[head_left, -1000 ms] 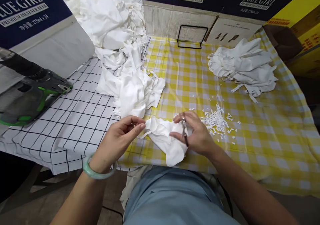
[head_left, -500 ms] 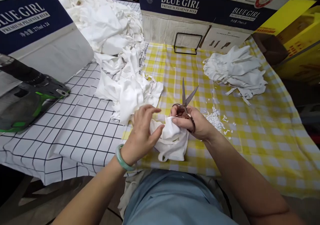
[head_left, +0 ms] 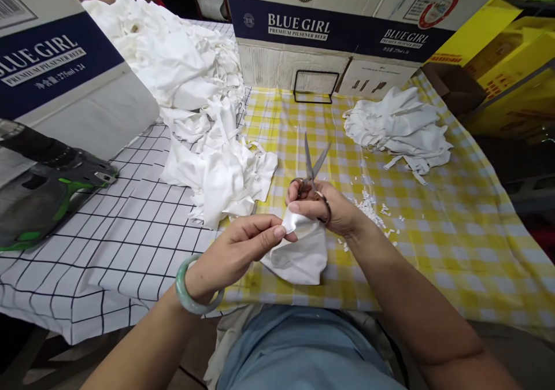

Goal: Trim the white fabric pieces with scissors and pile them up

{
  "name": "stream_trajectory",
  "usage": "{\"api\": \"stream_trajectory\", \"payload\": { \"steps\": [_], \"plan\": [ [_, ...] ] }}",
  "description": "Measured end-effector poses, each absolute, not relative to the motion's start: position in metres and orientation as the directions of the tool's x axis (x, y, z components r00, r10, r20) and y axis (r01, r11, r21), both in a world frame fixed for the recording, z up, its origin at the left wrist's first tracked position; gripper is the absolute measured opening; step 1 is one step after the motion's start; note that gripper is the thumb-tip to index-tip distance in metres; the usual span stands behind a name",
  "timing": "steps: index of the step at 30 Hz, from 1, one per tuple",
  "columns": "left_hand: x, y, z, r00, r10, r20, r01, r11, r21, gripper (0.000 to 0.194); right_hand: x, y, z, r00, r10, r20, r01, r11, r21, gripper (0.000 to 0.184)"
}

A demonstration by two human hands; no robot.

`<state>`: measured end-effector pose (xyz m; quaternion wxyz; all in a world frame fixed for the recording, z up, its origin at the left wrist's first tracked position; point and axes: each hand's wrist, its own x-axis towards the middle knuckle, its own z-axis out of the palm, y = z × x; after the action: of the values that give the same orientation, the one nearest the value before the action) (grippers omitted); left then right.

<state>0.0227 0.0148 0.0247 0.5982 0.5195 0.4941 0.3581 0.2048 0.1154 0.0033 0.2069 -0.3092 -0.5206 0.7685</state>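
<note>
A small white cloth piece (head_left: 299,254) hangs between my hands above the yellow checked cover. My left hand (head_left: 245,245), with a green bangle (head_left: 188,289) at the wrist, pinches its upper left edge between thumb and fingers. My right hand (head_left: 333,208) has its fingers in the handles of a pair of scissors (head_left: 311,167), whose blades stand apart and point away from me. The right thumb also presses on the top of the cloth piece. White clippings (head_left: 369,208) lie scattered just right of the right hand.
A large heap of white cloth (head_left: 173,72) runs down the left-centre. A smaller pile (head_left: 399,127) lies at right. Beer cartons (head_left: 299,29) stand behind and at left. A thin black wire stand (head_left: 315,86) is at the back; a black and green power tool (head_left: 52,185) lies far left.
My left hand was off the cloth with fingers spread; now it has closed on the edge. The cloth piece hangs flatter. The scissors stay in my right hand, and the view has shifted slightly.
</note>
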Motion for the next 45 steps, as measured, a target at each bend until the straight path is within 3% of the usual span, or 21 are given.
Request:
{"api": "stream_trajectory", "payload": {
  "steps": [5, 9, 11, 13, 16, 19, 25, 45],
  "plan": [
    [0.043, 0.015, 0.018, 0.007, 0.988, 0.155, 0.039, -0.156, 0.987, 0.021, 0.183, 0.093, -0.020, -0.718, 0.638, -0.280, -0.128, -0.516, -0.847, 0.045],
    [0.058, 0.019, 0.002, -0.127, 0.988, 0.084, -0.185, -0.107, 0.977, 0.027, 0.188, 0.077, -0.025, -0.669, 0.674, -0.314, -0.066, -0.475, -0.878, 0.051],
    [0.063, 0.020, -0.005, -0.154, 0.987, 0.048, -0.201, -0.079, 0.976, 0.027, 0.203, 0.074, -0.021, -0.611, 0.733, -0.301, 0.086, -0.316, -0.945, 0.047],
    [0.067, 0.020, -0.010, -0.160, 0.985, 0.063, -0.137, -0.085, 0.987, 0.027, 0.221, 0.073, -0.015, -0.527, 0.825, -0.204, 0.304, -0.042, -0.952, 0.040],
    [0.078, 0.020, -0.015, -0.125, 0.985, 0.122, 0.019, -0.120, 0.993, 0.026, 0.246, 0.069, -0.005, -0.493, 0.870, -0.014, 0.540, 0.293, -0.789, 0.035],
    [0.093, 0.022, -0.020, -0.084, 0.979, 0.184, 0.105, -0.174, 0.979, 0.026, 0.262, 0.062, -0.001, -0.505, 0.863, 0.035, 0.637, 0.399, -0.659, 0.039],
    [0.114, 0.026, -0.027, 0.016, 0.978, 0.209, 0.126, -0.209, 0.970, 0.025, 0.281, 0.058, -0.005, -0.472, 0.881, -0.019, 0.720, 0.373, -0.585, 0.045],
    [0.134, 0.035, -0.041, 0.073, 0.940, 0.334, 0.152, -0.342, 0.927, 0.022, 0.301, 0.060, -0.012, -0.445, 0.896, -0.005, 0.719, 0.354, -0.599, 0.046]
  ]
}}
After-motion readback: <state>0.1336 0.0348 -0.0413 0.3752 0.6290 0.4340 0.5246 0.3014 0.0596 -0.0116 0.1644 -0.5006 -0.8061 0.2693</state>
